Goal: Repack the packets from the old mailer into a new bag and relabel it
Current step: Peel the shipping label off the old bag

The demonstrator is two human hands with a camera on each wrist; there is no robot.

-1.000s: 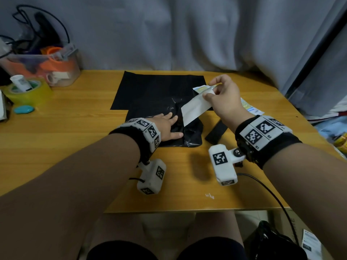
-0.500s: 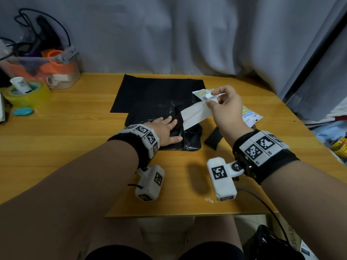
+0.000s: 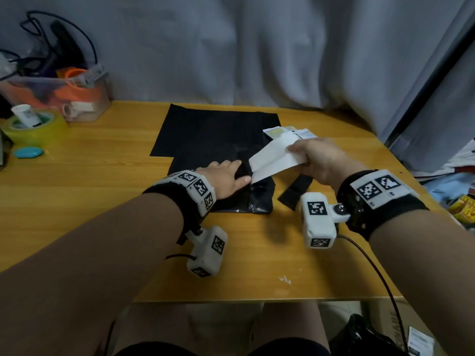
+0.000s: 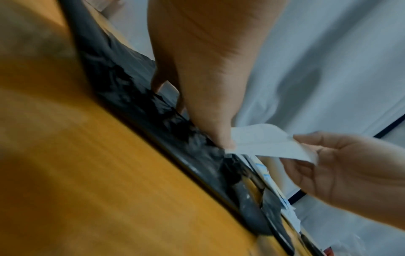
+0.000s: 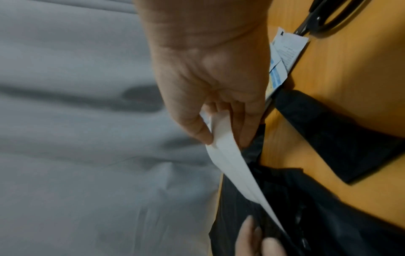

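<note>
Right hand (image 3: 318,160) pinches the white label (image 3: 275,160), which has dropped lower and flatter than a second ago, one end still stuck to the crumpled old mailer (image 3: 254,194). Left hand (image 3: 226,178) stays flat, fingers straight, pressing the mailer to the surface (image 3: 102,176). Judged: peeling nearly complete. Packets (image 3: 288,131) lie beside the flat new bag (image 3: 218,129)

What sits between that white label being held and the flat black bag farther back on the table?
Nothing visible does. The right hand pinches the label, lifted, its near end at the crumpled old mailer under the left hand. The new bag lies flat just beyond.
</note>
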